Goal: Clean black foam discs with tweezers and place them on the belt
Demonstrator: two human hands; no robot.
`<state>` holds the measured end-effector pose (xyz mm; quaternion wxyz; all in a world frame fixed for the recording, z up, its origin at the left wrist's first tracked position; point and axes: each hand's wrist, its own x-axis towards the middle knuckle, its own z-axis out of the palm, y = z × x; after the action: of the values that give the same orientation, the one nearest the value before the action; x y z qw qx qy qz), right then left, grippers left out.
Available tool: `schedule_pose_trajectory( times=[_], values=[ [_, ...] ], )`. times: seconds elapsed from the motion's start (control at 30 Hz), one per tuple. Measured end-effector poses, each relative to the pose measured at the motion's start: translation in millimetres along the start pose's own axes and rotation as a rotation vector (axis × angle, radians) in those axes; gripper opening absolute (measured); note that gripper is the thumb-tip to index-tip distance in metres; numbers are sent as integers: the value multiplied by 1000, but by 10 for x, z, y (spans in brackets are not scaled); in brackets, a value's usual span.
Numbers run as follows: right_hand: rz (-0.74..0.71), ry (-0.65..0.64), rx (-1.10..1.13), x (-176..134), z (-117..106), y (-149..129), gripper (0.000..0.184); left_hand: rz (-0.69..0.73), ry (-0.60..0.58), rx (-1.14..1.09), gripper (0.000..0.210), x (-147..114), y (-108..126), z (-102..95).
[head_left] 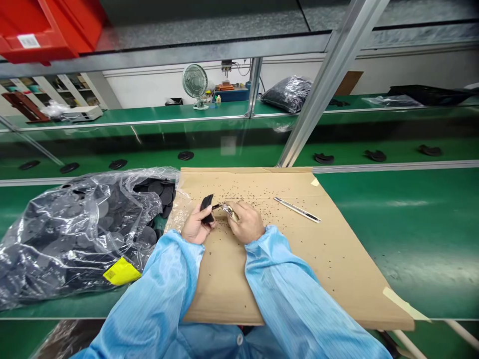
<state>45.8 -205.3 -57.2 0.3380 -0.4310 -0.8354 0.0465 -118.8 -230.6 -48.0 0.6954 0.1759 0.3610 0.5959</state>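
Your left hand (193,228) pinches a curved black piece (206,208) between thumb and fingers, holding it tilted above a tan cardboard sheet (220,284). Your right hand (247,222) is wrapped around a small, shiny metal hand tool (231,213), its tip pointing left at the right side of the piece; whether the tip grips it is too small to tell. Small dark specks lie scattered over the cardboard around both hands. To the right of your right hand, a slim, silver-and-black cutter knife (297,209) lies slantwise on the sheet. Just beside the cardboard, on your left, a clear plastic bag (71,229) lies open, full of flat, rounded black pieces (166,193), with a bright yellow label (122,271) near its lower edge. Light blue sleeves (295,279) cover your arms.
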Motion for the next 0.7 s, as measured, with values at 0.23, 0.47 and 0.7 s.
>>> schedule_pose_trajectory(
  times=[0.23,0.47,0.7],
  values=[
    [-6,-105,-14,8,-39,37,31,54,11,50,48,-6,2,-20],
    [71,-190,16,0,-47,11,30,96,30,85,45,26,-11,-66],
    [134,-29,149,-25,-18,12,27,145,108,71,45,40,-7,-61]
  ],
)
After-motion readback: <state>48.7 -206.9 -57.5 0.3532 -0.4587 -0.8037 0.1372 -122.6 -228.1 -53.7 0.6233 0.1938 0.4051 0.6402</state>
